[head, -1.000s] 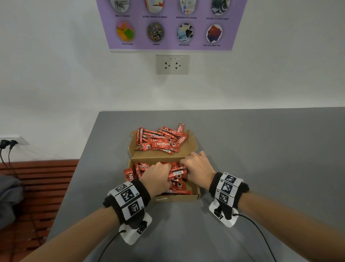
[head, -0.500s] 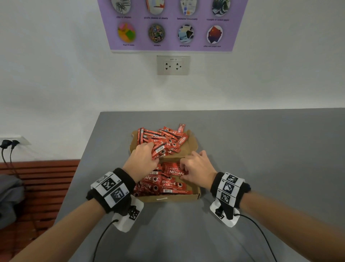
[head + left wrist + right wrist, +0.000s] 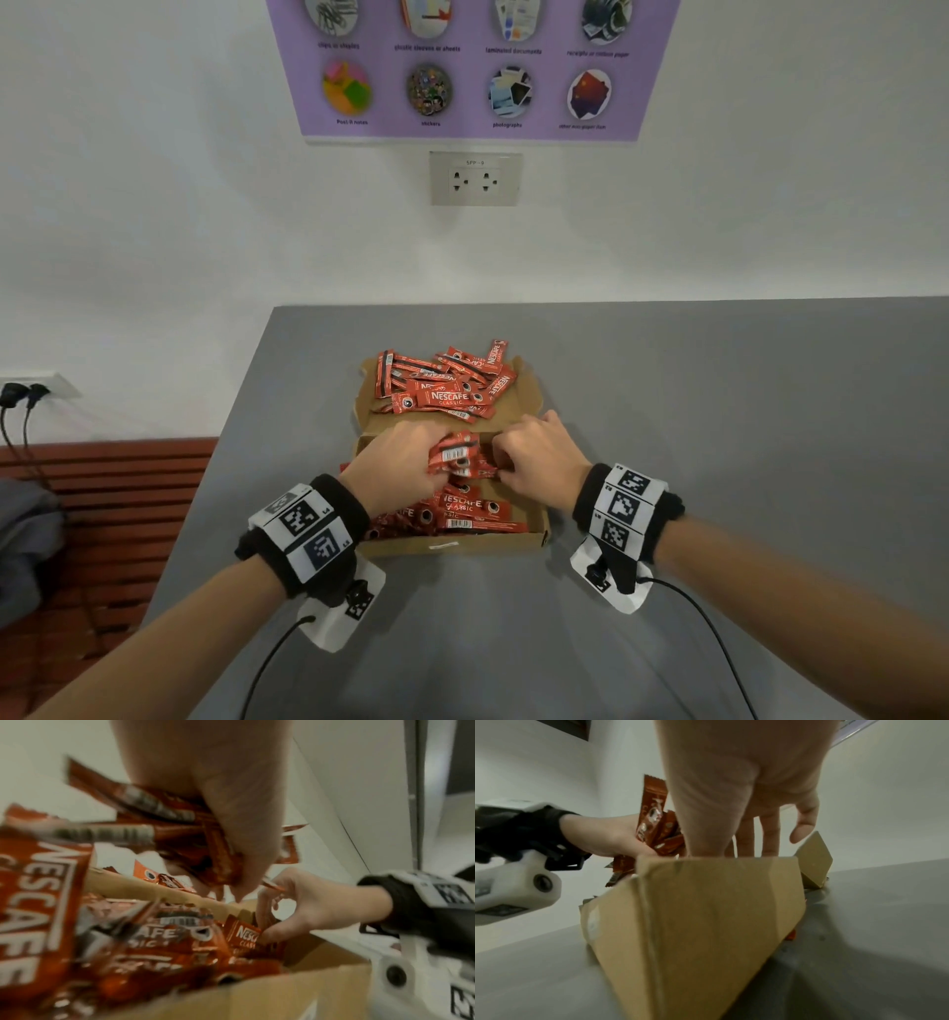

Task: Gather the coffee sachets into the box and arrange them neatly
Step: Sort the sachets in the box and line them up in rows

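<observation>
My left hand [image 3: 398,465] is over the box [image 3: 457,549], its fingers curled around a bunch of sachets [image 3: 454,455] held above the ones already lying inside. From my head I see mostly the back of that hand and a few red ends poking out; the left wrist view shows more, with the bunch [image 3: 159,825] fanned out under my palm and the fingers [image 3: 241,845] wrapped around it, though the picture is blurred. My right hand [image 3: 539,455] reaches into the far right part of the box. The head view shows only bent knuckles there, while the left wrist view shows the thumb and forefinger of that hand [image 3: 303,906] pinching the end of a sachet [image 3: 244,933] standing against the box wall. The right wrist view adds the outside of the box [image 3: 706,912], its corner sitting on the grey tabletop [image 3: 872,943], and my right fingers [image 3: 770,833] dipping behind the rim, their tips hidden. Beyond the box, a loose pile of sachets [image 3: 447,385] lies on the opened lid [image 3: 526,385], flat on the tabletop [image 3: 719,411].
</observation>
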### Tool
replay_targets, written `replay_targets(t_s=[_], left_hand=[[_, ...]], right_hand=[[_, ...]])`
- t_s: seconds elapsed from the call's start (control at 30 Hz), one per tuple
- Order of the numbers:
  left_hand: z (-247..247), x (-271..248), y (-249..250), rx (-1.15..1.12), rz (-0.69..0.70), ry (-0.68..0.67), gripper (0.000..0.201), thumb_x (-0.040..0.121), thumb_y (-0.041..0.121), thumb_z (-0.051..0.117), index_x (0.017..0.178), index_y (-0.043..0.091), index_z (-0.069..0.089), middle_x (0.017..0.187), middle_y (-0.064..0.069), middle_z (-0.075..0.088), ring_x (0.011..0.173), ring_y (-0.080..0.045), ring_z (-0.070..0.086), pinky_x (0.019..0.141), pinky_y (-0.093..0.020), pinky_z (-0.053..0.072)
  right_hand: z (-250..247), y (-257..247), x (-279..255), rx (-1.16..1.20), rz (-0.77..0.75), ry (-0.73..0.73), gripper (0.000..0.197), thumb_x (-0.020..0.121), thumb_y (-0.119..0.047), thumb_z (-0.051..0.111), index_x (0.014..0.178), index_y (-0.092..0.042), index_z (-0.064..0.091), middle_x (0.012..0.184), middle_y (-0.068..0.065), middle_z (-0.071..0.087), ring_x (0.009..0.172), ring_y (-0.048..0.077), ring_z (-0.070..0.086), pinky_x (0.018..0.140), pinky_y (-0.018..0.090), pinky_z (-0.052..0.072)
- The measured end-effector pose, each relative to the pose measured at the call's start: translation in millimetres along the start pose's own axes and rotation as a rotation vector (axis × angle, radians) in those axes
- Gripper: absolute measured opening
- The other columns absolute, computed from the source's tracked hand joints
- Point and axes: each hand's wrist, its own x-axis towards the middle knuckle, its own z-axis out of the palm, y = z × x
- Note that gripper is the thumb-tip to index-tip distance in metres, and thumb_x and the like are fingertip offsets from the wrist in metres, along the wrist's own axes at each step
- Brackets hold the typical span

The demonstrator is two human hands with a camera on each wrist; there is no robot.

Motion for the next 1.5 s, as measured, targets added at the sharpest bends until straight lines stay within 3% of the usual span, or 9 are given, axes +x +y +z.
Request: replay_targets(t_s=[0.17,0.33,0.57,0.77,1.03,1.23,1.3,1.4,1.5], left_hand=[[5,-7,-5,0.16,0.1,-0.17,0.03,0.087,0.035,0.059,0.114,0.022,0.056,0.11,0.008,0.064,0.093,-0.008,0.061,0.086,-0.024,0.05],[19,-15,-11,0.204,0.204,-0.179,0.029,0.088,0.037,0.058,0.11,0.018,0.058,0.107,0.006,0.067,0.092,-0.009,0.063,0.086,-0.023,0.049],[18,-17,-14,0.154,0.227,-0.174,0.029,0.088,0.038,0.058,0.112,0.021,0.057,0.109,0.008,0.066,0.092,-0.005,0.062,0.088,-0.024,0.049],[17,-15,-8,0.155,0.22,-0.158,0.036,0.088,0.039,0.058,0.118,0.02,0.054,0.118,0.006,0.062,0.102,-0.008,0.06,0.093,-0.021,0.045],[17,-11,-7,0.164,0.198,-0.16,0.038,0.087,0.037,0.06,0.12,0.019,0.052,0.118,0.003,0.06,0.104,-0.012,0.059,0.094,-0.026,0.046],[14,-9,-3,0.126,0.134,-0.136,0.035,0.089,0.034,0.058,0.12,0.018,0.053,0.116,0.004,0.059,0.101,-0.01,0.058,0.092,-0.024,0.046],[13,-7,-1,0.038,0.039,-0.053,0.029,0.088,0.031,0.059,0.113,0.018,0.055,0.108,0.005,0.062,0.089,-0.007,0.06,0.083,-0.019,0.05],[13,-1,3,-0.047,-0.059,0.058,0.028,0.085,0.027,0.062,0.111,0.017,0.058,0.1,0.003,0.067,0.082,-0.007,0.063,0.077,-0.021,0.054],[14,3,10,-0.02,-0.059,0.071,0.03,0.084,0.021,0.063,0.112,0.014,0.058,0.096,0.001,0.068,0.079,-0.011,0.064,0.074,-0.021,0.053]], right_hand=[[5,-3,2,0.032,0.043,-0.019,0.005,0.082,-0.016,0.056,0.079,-0.014,0.058,0.084,0.0,0.063,0.083,0.021,0.055,0.079,0.036,0.036],[5,-3,1,0.046,0.045,-0.004,0.008,0.085,-0.017,0.052,0.083,-0.014,0.059,0.088,0.001,0.063,0.087,0.021,0.055,0.077,0.034,0.031],[7,-5,0,0.033,0.03,0.014,0.008,0.086,-0.017,0.052,0.084,-0.013,0.059,0.09,0.001,0.062,0.089,0.022,0.054,0.077,0.034,0.028],[5,-5,0,0.063,0.038,0.02,0.008,0.085,-0.021,0.057,0.089,-0.015,0.06,0.095,-0.002,0.062,0.094,0.019,0.053,0.082,0.035,0.031],[4,-3,-1,0.059,0.033,0.035,0.012,0.085,-0.029,0.06,0.092,-0.018,0.061,0.097,-0.006,0.062,0.097,0.017,0.051,0.08,0.034,0.029],[-1,-2,0,0.073,0.018,0.034,0.018,0.086,-0.037,0.061,0.093,-0.021,0.061,0.098,-0.007,0.062,0.098,0.014,0.051,0.085,0.035,0.032],[-8,3,-1,0.189,-0.002,0.107,0.021,0.093,-0.038,0.052,0.1,-0.021,0.061,0.102,-0.006,0.063,0.098,0.013,0.052,0.091,0.034,0.037],[-21,1,-2,0.531,-0.073,0.178,0.037,0.099,-0.034,0.033,0.117,-0.014,0.058,0.114,0.0,0.061,0.103,0.009,0.054,0.092,0.02,0.038],[-27,-7,-5,0.675,-0.189,0.218,0.039,0.097,-0.034,0.032,0.123,-0.014,0.054,0.114,-0.005,0.055,0.1,0.004,0.051,0.088,0.01,0.036]])
